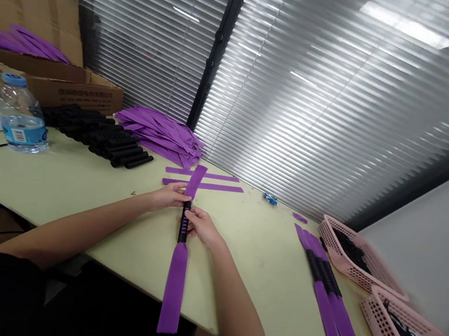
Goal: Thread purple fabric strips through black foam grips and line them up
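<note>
A purple strap [173, 292] runs lengthwise through a black slotted handle tube [182, 236], with purple showing in its slots. My left hand [171, 195] is closed around the strap at the tube's far end. On the tube's middle, my right hand [202, 226] is pinched, thumb on top and fingers partly hidden. The strap's near end hangs past the table's front edge. Two flat purple straps [204, 186] lie just beyond my hands. Further right, several straps with black handle tubes [329, 279] on them lie side by side.
A heap of purple straps [161, 133] and a pile of black tubes [112, 139] lie at the back left, near a cardboard box [94, 93] and a water bottle [24, 121]. Pink baskets [386, 335] line the right side. A small blue item [270, 198] lies by the blinds.
</note>
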`<state>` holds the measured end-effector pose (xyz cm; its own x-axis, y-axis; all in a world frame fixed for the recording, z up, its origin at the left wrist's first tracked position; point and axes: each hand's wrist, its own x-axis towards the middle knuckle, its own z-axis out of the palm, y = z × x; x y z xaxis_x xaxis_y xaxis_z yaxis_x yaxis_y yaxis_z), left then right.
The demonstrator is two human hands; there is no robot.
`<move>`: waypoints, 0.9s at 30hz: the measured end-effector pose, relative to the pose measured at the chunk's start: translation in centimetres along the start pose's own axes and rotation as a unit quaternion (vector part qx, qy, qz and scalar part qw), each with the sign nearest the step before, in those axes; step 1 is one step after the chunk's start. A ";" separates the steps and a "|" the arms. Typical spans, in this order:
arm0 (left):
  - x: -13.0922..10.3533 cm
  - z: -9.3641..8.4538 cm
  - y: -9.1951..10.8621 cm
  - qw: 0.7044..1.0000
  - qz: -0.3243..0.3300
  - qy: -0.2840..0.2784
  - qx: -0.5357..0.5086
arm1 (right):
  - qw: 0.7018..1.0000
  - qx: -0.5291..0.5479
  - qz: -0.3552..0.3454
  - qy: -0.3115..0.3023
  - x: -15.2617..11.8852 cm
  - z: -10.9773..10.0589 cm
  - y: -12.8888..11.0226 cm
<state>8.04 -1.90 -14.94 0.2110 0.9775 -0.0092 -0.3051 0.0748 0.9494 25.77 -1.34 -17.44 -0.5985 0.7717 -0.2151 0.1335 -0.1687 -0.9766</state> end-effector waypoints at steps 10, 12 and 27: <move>0.3 -0.3 -0.5 1.000 -0.010 -0.006 0.000 | 1.000 0.002 -0.007 -0.002 -0.1 0.0 -0.1; 0.5 -0.4 -0.6 1.000 -0.009 0.001 -0.002 | 1.000 0.003 -0.007 -0.002 -0.1 0.0 -0.1; 0.4 -0.2 -0.2 0.999 -0.002 0.039 0.031 | 1.000 -0.005 -0.001 0.002 -0.3 0.3 -0.3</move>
<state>8.02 -1.44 -15.15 0.1381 0.9898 -0.0355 -0.2466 0.0691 0.9667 25.64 -1.69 -17.05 -0.5949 0.7751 -0.2126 0.1397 -0.1608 -0.9771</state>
